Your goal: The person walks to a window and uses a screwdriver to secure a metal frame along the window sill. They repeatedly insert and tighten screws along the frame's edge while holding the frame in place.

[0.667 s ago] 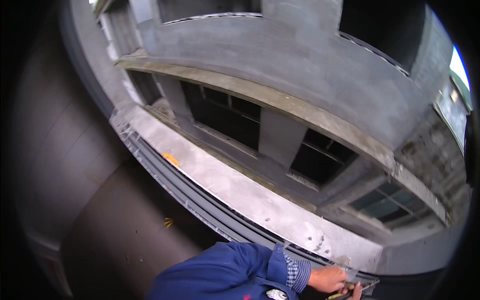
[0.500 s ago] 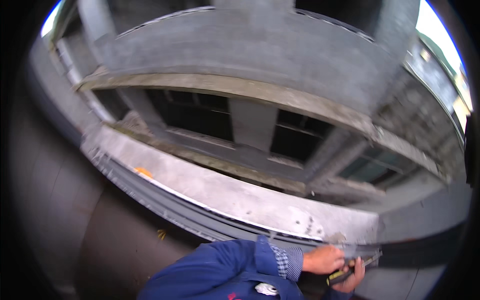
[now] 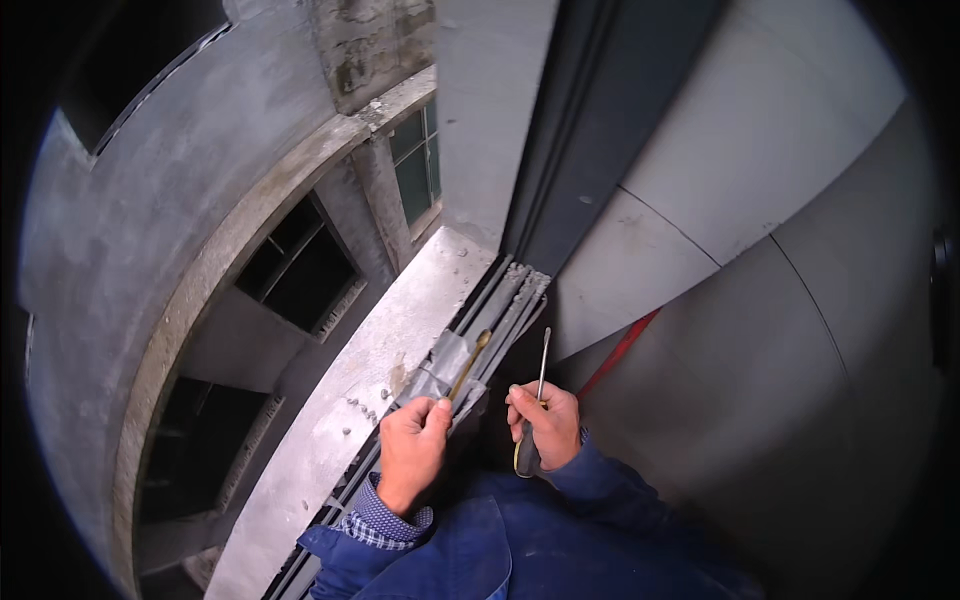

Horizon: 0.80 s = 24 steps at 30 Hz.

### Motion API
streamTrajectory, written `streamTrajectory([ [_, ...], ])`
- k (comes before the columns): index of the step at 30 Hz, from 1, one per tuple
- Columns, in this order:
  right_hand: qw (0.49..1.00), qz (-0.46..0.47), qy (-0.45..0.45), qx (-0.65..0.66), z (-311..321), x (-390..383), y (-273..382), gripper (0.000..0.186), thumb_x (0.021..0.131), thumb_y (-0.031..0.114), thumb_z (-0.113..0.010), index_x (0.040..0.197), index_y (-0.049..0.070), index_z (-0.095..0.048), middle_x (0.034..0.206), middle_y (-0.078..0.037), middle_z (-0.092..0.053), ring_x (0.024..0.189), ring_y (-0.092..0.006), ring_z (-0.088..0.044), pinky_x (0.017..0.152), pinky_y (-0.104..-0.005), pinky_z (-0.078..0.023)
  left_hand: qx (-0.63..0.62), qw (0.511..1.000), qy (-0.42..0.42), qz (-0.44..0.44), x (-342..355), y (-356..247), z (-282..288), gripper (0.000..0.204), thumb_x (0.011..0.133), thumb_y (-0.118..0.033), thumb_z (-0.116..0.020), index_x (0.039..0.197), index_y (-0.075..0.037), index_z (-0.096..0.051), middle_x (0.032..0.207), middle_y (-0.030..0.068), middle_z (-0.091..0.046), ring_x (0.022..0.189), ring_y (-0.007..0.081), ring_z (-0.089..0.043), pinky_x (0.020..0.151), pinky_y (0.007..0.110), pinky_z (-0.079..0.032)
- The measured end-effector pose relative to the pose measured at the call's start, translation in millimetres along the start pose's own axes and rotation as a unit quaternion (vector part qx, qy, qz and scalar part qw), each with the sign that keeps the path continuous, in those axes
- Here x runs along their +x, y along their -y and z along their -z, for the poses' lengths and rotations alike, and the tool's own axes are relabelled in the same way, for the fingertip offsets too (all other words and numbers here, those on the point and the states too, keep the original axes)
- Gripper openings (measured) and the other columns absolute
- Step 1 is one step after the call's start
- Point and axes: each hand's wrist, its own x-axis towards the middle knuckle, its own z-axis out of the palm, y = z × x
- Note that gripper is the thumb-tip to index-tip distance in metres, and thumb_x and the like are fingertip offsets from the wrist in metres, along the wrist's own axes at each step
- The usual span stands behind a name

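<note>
My left hand pinches the handle of a brass-coloured spoon between thumb and fingers. Its bowl end lies over the dirty grey window track, where chunks of debris sit in the grooves. To the right, my right hand is closed around a screwdriver. The thin metal shaft points up and away from me, and part of its yellow-and-black handle shows below the fingers. A pale torn strip of film or tape lies on the track beside the spoon.
Outside the track runs a pale concrete sill scattered with small crumbs. Beyond it is a drop to a grey building with dark windows. A dark upright frame meets the track's far end. Light wall panels and a red bar are at right.
My view has turned right toward the frame corner. The hands have moved apart; the spoon now shows in my left hand, while the screwdriver stays in my right.
</note>
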Motion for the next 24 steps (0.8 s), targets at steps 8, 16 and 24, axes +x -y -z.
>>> streamTrajectory([
  [8,0.999,-0.020,0.024,0.017,21.7,0.3,-2.5,0.024,0.099,0.022,-0.071,0.093,-0.001,-0.068,0.072,-0.006,-0.066,0.055,-0.0106,-0.059,0.052,-0.0249,-0.048,0.028,0.999,0.027,0.024,47.6,-12.5,-1.1,0.033,0.099,-0.018,-0.063,0.073,0.003,-0.064,0.053,0.0022,-0.055,0.040,0.0100,-0.048,0.040,0.028,-0.035],
  [16,1.000,-0.005,0.014,0.025,40.4,5.1,6.7,0.024,0.099,0.023,-0.072,0.093,-0.001,-0.068,0.072,-0.005,-0.066,0.056,-0.0096,-0.059,0.052,-0.0247,-0.048,0.045,0.996,0.047,0.064,91.7,-50.8,-31.4,0.032,0.098,-0.016,-0.060,0.073,0.004,-0.061,0.049,0.0044,-0.051,0.034,0.0132,-0.045,0.037,0.029,-0.034],
  [24,0.999,0.026,-0.017,0.041,51.1,6.9,15.3,0.024,0.099,0.022,-0.072,0.092,-0.001,-0.067,0.072,-0.005,-0.065,0.056,-0.0098,-0.059,0.053,-0.0251,-0.048,-0.001,0.993,0.074,0.091,113.9,-68.2,-49.8,0.028,0.097,-0.014,-0.060,0.074,0.002,-0.061,0.055,0.0019,-0.050,0.038,0.0118,-0.046,0.037,0.028,-0.034],
])
